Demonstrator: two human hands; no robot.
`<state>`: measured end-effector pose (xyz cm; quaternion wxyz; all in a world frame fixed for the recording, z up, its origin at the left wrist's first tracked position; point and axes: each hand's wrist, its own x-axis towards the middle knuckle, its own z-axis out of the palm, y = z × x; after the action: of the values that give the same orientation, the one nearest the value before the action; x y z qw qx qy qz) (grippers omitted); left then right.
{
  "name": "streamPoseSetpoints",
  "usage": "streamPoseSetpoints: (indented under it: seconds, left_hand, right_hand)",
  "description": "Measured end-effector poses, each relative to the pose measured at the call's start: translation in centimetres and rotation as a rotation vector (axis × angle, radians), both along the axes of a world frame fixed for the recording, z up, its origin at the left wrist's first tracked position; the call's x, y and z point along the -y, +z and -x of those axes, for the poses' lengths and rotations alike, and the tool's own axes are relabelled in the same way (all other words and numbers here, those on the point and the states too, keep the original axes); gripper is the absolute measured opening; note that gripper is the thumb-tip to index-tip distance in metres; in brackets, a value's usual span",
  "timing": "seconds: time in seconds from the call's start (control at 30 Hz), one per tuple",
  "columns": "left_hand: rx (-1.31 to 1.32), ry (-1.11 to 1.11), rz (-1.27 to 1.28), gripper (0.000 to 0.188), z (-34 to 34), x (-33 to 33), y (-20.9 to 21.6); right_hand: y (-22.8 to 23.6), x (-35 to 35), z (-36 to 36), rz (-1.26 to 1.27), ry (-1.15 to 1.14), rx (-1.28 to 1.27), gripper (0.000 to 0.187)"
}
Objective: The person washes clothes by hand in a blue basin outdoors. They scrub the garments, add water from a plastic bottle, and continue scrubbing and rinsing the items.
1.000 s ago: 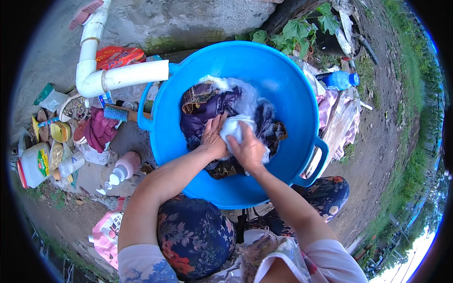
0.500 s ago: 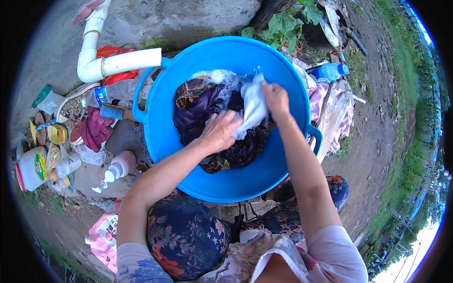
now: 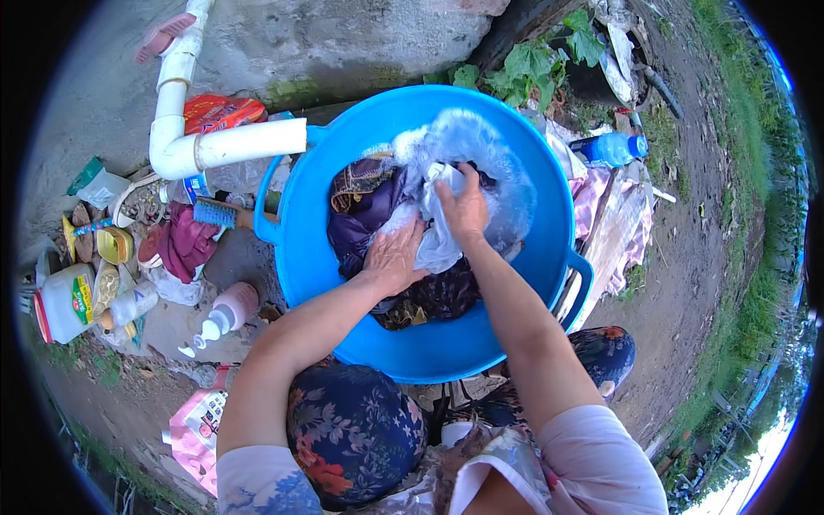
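A big blue plastic tub [image 3: 300, 283] stands before my knees, with dark purple clothes [image 3: 360, 230] and soapy water [image 3: 508, 184] in it. Bunched over the dark clothes is a wet white cloth [image 3: 438, 247]. My right hand [image 3: 466, 206] grips its upper part, fingers curled into the fabric. Closed against its left side is my left hand [image 3: 395, 259], low on the dark clothes, its fingertips partly hidden in cloth and suds. A brown patterned piece [image 3: 356, 184] lies at the far left of the pile.
A white drain pipe [image 3: 249, 144] ends at the tub's left rim. Left of the tub lie a blue-bristled brush [image 3: 215, 214], a pink pump bottle [image 3: 233, 307] and a white jug [image 3: 67, 300]. To the right are a blue bottle [image 3: 611, 149] and a wooden board [image 3: 608, 227].
My right hand has lowered the raised white cloth into the tub and moved left, closer to my left hand. Suds have spread across the water's far and right side.
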<state>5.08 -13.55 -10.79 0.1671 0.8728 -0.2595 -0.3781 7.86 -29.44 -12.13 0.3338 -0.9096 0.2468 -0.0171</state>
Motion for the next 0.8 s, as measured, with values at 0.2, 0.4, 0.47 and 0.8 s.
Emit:
streamPoseSetpoints:
  seconds: [0.2, 0.4, 0.47, 0.8]
  left_hand:
    - [0.073, -0.005, -0.024, 0.090, 1.6, -1.2, -2.3]
    - [0.201, -0.052, 0.022, 0.086, 0.6, 0.1, -1.4]
    - [0.259, 0.004, 0.127, 0.092, 0.9, -0.4, -2.3]
    - [0.119, 0.047, 0.117, 0.068, -0.1, 0.4, -0.4]
  right_hand:
    - [3.0, -3.0, 9.6, 0.066, 0.441, 0.110, 0.042]
    - [-0.2, -3.2, -0.2, -0.028, 0.107, -0.350, 0.039]
    - [0.0, -0.6, -0.5, -0.147, -0.006, -0.188, 0.040]
    - [-0.1, -2.5, 1.2, -0.062, 0.029, -0.199, 0.035]
